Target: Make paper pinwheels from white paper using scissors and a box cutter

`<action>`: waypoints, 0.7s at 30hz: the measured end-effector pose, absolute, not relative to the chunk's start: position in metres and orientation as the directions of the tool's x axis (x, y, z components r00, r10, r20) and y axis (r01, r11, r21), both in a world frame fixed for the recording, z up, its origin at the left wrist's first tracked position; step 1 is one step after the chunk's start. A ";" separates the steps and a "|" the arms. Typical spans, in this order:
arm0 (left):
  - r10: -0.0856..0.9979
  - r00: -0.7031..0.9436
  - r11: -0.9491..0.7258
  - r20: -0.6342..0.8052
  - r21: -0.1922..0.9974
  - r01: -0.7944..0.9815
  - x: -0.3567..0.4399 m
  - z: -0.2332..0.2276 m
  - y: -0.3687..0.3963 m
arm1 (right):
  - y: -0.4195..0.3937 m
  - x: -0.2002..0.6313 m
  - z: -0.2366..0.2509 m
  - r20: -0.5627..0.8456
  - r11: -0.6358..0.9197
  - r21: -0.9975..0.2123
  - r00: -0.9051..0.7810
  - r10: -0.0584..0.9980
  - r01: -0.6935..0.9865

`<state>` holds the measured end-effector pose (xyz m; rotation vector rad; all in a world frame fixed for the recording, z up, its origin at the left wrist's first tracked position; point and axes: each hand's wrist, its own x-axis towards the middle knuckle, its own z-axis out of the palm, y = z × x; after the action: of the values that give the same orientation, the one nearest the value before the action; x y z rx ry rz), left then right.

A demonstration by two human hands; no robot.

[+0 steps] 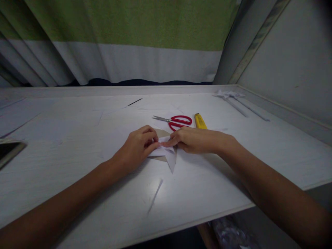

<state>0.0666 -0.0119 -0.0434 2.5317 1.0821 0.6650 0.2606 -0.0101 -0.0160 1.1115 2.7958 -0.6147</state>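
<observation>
A folded white paper piece with pointed ends (pixel 170 162) lies on a grey-brown piece of card (pixel 158 158) in the middle of the table. My left hand (pixel 142 143) is closed at its left side, thumb and fingers pinching the paper. From the right, my right hand (pixel 188 139) presses its fingertips on the same paper, close to the left thumb; its other fingers are curled under and partly hidden. Just beyond the hands lie red-handled scissors (pixel 172 121), blades pointing left. A yellow cutter (pixel 200 121) rests behind my right wrist.
Paper pieces with long rolled sticks (pixel 240 105) lie at the back right corner. A thin black stick or pen (pixel 135 102) is at the back. A dark-screened device (pixel 10 152) sits at the left edge, and a paper strip (pixel 155 197) lies near the front edge.
</observation>
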 end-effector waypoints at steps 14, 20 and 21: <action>0.689 0.648 -0.725 0.326 0.329 0.605 0.063 -0.046 -0.017 | -0.010 0.261 -0.017 -0.173 0.673 -0.352 -0.751 0.637 0.651; 0.684 0.629 -0.729 0.370 0.314 0.608 0.066 -0.051 -0.019 | -0.009 0.261 -0.018 -0.176 0.672 -0.340 -0.747 0.641 0.657; 0.677 0.630 -0.735 0.379 0.311 0.602 0.066 -0.052 -0.019 | -0.010 0.261 -0.017 -0.183 0.666 -0.341 -0.742 0.645 0.663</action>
<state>0.0657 -0.0188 -0.0523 2.6946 1.0655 0.7234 0.2609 -0.0097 -0.0172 1.1097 2.8246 -0.6074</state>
